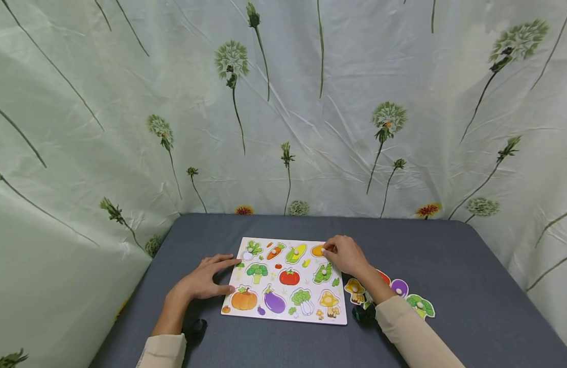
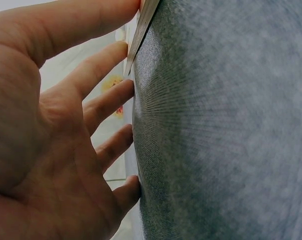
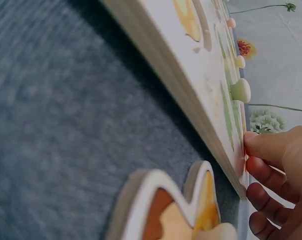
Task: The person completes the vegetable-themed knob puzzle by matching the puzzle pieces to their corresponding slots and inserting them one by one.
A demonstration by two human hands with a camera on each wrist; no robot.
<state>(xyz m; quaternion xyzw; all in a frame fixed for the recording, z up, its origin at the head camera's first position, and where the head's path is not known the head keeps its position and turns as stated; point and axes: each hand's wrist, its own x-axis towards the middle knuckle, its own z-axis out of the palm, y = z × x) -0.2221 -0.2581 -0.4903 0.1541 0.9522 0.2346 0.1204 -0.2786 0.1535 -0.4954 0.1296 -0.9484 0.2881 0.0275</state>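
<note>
A white wooden vegetable puzzle board (image 1: 265,316) lies on the table, longer side facing me. My left hand (image 1: 204,277), fingers spread, rests its thumb and fingertips along the board's left edge; the left wrist view shows this palm (image 2: 65,150) too. At the top right corner, my right hand (image 1: 347,254) pinches the knob of an orange puzzle piece (image 1: 316,250), partly covered by the fingers. Knobs stand on the carrot piece (image 1: 275,251), the corn piece (image 1: 296,253) and the green leafy piece (image 1: 323,273). The printed tomato (image 1: 289,277) and eggplant (image 1: 274,301) show no knobs.
Loose knobbed pieces lie right of the board, partly under the right forearm: a mushroom piece (image 1: 354,290), a purple piece (image 1: 399,288) and a broccoli piece (image 1: 421,305) among them. A dark grey cloth (image 1: 449,266) covers the table. A dandelion-print curtain (image 1: 311,128) hangs behind.
</note>
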